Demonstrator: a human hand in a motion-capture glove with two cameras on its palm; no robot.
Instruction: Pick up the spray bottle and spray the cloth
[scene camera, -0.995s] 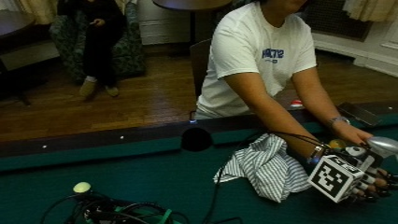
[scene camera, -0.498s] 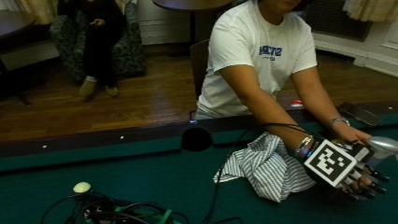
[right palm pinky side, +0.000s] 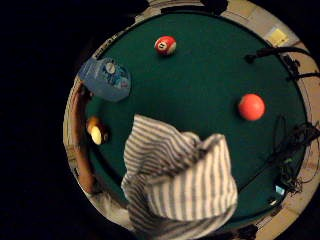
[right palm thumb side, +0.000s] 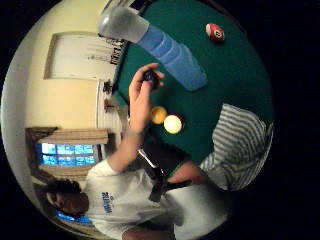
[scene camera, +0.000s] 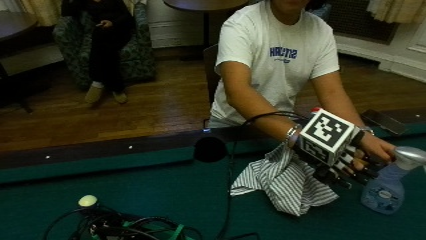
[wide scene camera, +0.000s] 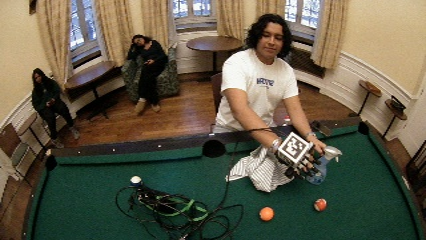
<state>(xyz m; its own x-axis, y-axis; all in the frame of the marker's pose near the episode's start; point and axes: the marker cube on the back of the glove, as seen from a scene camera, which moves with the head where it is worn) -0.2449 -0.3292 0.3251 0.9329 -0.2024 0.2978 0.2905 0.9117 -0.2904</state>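
Observation:
A blue spray bottle (scene camera: 383, 190) with a white head stands on the green felt at the right. It also shows in both palm views (right palm pinky side: 106, 79) (right palm thumb side: 172, 55) and in the wide outside view (wide scene camera: 318, 172). A striped cloth (scene camera: 283, 182) lies heaped just left of it (right palm pinky side: 180, 180) (wide scene camera: 256, 172). My gloved right hand (scene camera: 343, 170) hovers between the two, above the cloth's right edge, fingers hanging loose and holding nothing. The bare left hand (scene camera: 376, 150) is by the bottle's head and pinches a small dark thing (right palm thumb side: 150, 76).
An orange ball (wide scene camera: 266, 213) and a red striped ball (wide scene camera: 320, 204) lie on the felt toward the near side. A yellow ball (right palm thumb side: 159, 115) and a white ball (right palm thumb side: 173, 124) sit by the rail near the person. A cable bundle (scene camera: 120, 227) lies at the left, and a corner pocket (scene camera: 210, 149) is in the rail.
My gloved hand has risen and moved left, from low beside the bottle to above the cloth's right edge. Bottle and cloth have stayed where they were.

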